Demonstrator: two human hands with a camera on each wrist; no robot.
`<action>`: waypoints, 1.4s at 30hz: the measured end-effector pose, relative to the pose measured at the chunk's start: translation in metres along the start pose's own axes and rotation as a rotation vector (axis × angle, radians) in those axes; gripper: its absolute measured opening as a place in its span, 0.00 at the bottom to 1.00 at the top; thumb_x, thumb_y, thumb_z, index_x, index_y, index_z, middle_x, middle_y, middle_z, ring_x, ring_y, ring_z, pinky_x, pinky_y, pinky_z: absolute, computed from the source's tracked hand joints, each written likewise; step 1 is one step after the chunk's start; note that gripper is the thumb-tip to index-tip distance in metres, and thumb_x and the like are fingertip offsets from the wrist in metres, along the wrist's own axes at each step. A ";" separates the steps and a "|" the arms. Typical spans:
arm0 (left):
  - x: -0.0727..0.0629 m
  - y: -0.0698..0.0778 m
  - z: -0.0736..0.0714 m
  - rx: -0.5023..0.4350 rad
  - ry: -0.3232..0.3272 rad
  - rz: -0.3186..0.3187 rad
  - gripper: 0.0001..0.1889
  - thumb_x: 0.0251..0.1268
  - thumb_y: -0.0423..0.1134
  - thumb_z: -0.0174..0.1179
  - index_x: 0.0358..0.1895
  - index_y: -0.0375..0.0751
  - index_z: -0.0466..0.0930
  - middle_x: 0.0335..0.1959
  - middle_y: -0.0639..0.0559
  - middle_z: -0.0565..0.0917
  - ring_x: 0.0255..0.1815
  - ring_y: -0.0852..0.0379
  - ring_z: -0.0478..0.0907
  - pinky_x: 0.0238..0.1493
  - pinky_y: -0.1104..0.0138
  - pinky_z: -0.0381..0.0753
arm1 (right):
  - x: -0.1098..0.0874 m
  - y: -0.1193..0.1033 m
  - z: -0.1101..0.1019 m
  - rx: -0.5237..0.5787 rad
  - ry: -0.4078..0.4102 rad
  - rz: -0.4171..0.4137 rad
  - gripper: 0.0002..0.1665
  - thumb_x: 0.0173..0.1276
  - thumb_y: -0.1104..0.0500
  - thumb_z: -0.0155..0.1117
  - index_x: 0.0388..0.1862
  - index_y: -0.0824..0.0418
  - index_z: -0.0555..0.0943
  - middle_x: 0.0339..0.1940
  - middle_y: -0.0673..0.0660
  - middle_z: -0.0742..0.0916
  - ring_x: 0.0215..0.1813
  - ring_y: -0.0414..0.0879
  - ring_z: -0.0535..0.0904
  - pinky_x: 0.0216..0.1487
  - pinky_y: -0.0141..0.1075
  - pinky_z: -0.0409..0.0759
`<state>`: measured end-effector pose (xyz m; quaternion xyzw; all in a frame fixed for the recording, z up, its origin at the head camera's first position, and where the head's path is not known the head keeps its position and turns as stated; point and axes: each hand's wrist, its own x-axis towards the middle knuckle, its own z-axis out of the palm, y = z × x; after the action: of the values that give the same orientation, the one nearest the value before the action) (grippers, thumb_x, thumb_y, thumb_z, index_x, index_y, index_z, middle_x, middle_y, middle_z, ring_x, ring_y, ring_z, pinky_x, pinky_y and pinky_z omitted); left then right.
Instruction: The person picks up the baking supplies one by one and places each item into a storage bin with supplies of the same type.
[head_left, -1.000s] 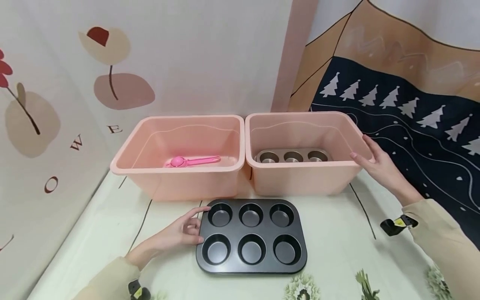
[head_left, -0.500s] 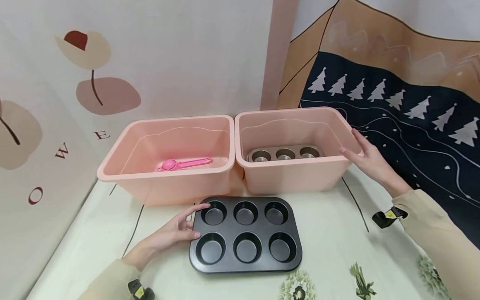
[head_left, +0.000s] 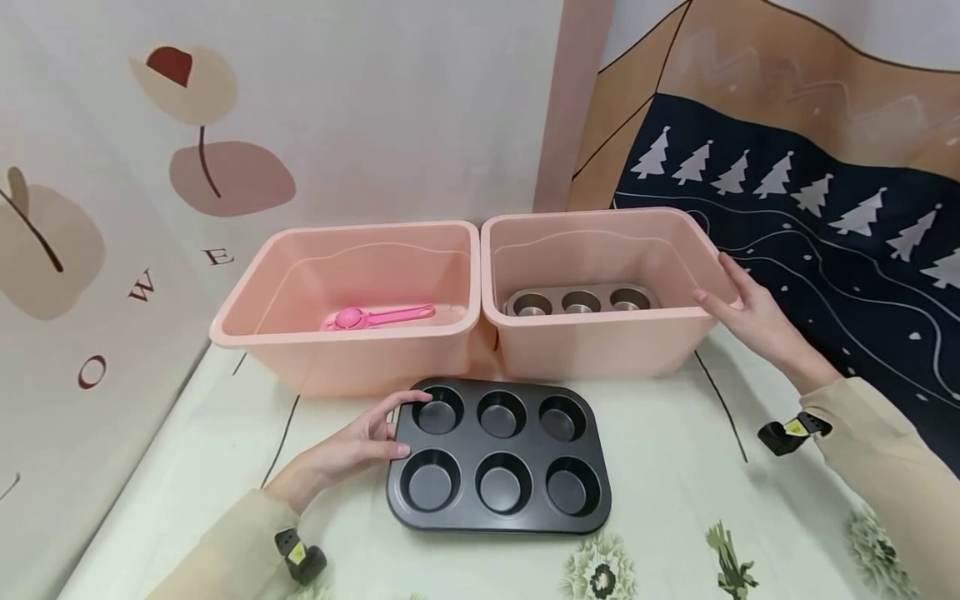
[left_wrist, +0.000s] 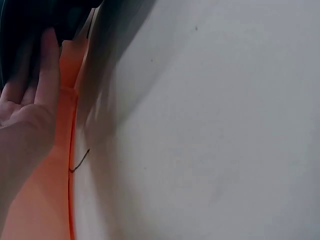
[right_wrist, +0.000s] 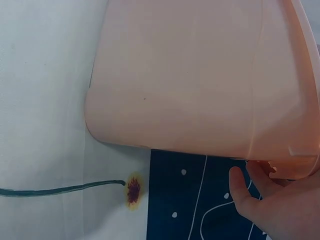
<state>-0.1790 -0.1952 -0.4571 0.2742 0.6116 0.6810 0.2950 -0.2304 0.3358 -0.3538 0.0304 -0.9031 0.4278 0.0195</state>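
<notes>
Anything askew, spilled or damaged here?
Nothing stands out. The left bin and right bin stand upright side by side, holding a pink utensil and a grey-brown muffin pan respectively. The left hand grips the black muffin tray by its left edge. No spill or breakage shows, though the bins' insides are partly hidden.

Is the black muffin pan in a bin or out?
Out: in the head view, the black muffin pan is in front of the left bin and right bin, its left edge held by the left hand.
</notes>
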 end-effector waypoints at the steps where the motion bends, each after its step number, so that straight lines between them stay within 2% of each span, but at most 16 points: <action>1: 0.000 0.000 0.000 -0.002 -0.004 0.002 0.34 0.63 0.23 0.57 0.72 0.45 0.57 0.17 0.60 0.63 0.21 0.63 0.62 0.22 0.69 0.57 | 0.000 0.001 0.000 0.002 -0.001 0.000 0.52 0.74 0.44 0.52 0.78 0.58 0.32 0.76 0.72 0.49 0.72 0.71 0.50 0.63 0.69 0.54; 9: 0.002 0.005 0.002 -0.035 -0.021 0.001 0.34 0.63 0.24 0.57 0.71 0.48 0.59 0.17 0.60 0.63 0.20 0.64 0.61 0.20 0.70 0.53 | -0.003 0.001 0.000 -0.002 -0.007 0.003 0.52 0.74 0.44 0.52 0.78 0.57 0.31 0.76 0.71 0.49 0.72 0.71 0.50 0.63 0.69 0.55; 14: 0.005 0.008 0.002 -0.036 -0.023 0.023 0.33 0.63 0.22 0.57 0.70 0.48 0.60 0.15 0.56 0.60 0.18 0.59 0.58 0.18 0.68 0.50 | -0.002 -0.001 -0.002 0.010 -0.027 0.009 0.51 0.75 0.43 0.50 0.78 0.57 0.30 0.77 0.71 0.47 0.73 0.71 0.47 0.63 0.70 0.53; 17: 0.007 0.007 0.003 -0.050 -0.028 0.029 0.34 0.63 0.22 0.57 0.69 0.49 0.60 0.15 0.55 0.61 0.17 0.57 0.56 0.18 0.67 0.50 | -0.002 -0.001 -0.003 0.009 -0.035 0.027 0.52 0.74 0.42 0.51 0.78 0.55 0.29 0.77 0.70 0.46 0.73 0.69 0.46 0.64 0.70 0.52; 23: 0.008 0.004 0.006 -0.076 -0.043 0.055 0.34 0.62 0.21 0.56 0.69 0.50 0.60 0.14 0.55 0.61 0.15 0.55 0.54 0.16 0.65 0.48 | -0.002 0.000 -0.002 0.007 -0.032 0.006 0.51 0.75 0.44 0.50 0.78 0.57 0.30 0.77 0.70 0.46 0.73 0.70 0.46 0.63 0.70 0.51; 29: 0.008 0.005 0.010 -0.106 -0.021 0.086 0.33 0.62 0.21 0.55 0.68 0.51 0.61 0.13 0.54 0.59 0.15 0.55 0.53 0.16 0.66 0.47 | -0.004 -0.001 -0.002 0.005 -0.035 0.021 0.52 0.74 0.42 0.52 0.78 0.55 0.30 0.77 0.69 0.46 0.74 0.68 0.46 0.64 0.69 0.51; 34: 0.010 0.008 0.013 -0.123 0.001 0.127 0.31 0.63 0.22 0.54 0.67 0.49 0.61 0.13 0.52 0.59 0.14 0.54 0.51 0.15 0.63 0.45 | -0.003 -0.004 -0.002 0.008 -0.036 0.010 0.52 0.74 0.44 0.52 0.78 0.56 0.30 0.77 0.70 0.46 0.73 0.69 0.46 0.65 0.69 0.51; 38: 0.011 0.009 0.016 -0.131 0.023 0.134 0.30 0.62 0.21 0.54 0.65 0.50 0.63 0.13 0.53 0.60 0.14 0.56 0.54 0.16 0.63 0.45 | -0.003 -0.004 -0.004 0.012 -0.038 0.023 0.52 0.74 0.43 0.52 0.78 0.55 0.30 0.77 0.70 0.47 0.73 0.68 0.46 0.65 0.68 0.51; 42: 0.012 0.010 0.020 -0.154 -0.001 0.152 0.30 0.62 0.21 0.54 0.65 0.50 0.63 0.13 0.55 0.66 0.15 0.63 0.63 0.16 0.70 0.53 | -0.004 -0.003 -0.004 0.022 -0.039 0.019 0.53 0.73 0.43 0.53 0.78 0.55 0.30 0.77 0.70 0.47 0.74 0.68 0.46 0.66 0.68 0.51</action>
<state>-0.1735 -0.1736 -0.4447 0.2965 0.5350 0.7462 0.2629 -0.2260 0.3374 -0.3494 0.0304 -0.8989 0.4370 -0.0024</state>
